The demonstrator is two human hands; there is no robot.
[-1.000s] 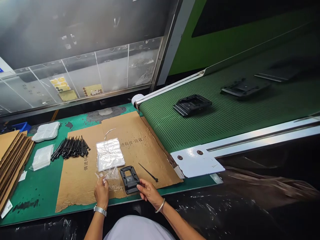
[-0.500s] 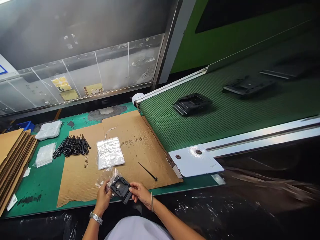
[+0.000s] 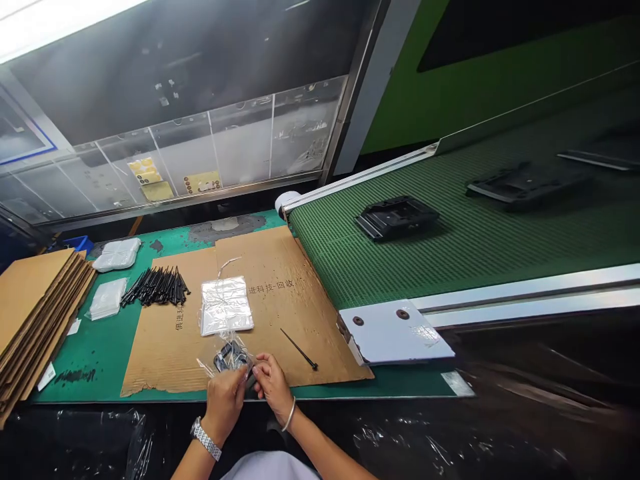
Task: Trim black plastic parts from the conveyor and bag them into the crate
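Black plastic bracket (image 3: 231,358) just got lifted into a clear poly bag (image 3: 223,347), fingers of left hand (image 3: 226,403) and right hand (image 3: 271,381) clamped on it at 6 o'clock.

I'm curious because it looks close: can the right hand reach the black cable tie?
Probably yes. The right hand is beside the black cable tie on the cardboard, with nothing between them. But it seems busy with the plastic bag, so it may need to let go first.

The conveyor belt (image 3: 465,247) is green-gridded, the cardboard sheet (image 3: 165,353) tan, the bagged bracket (image 3: 224,361) black.
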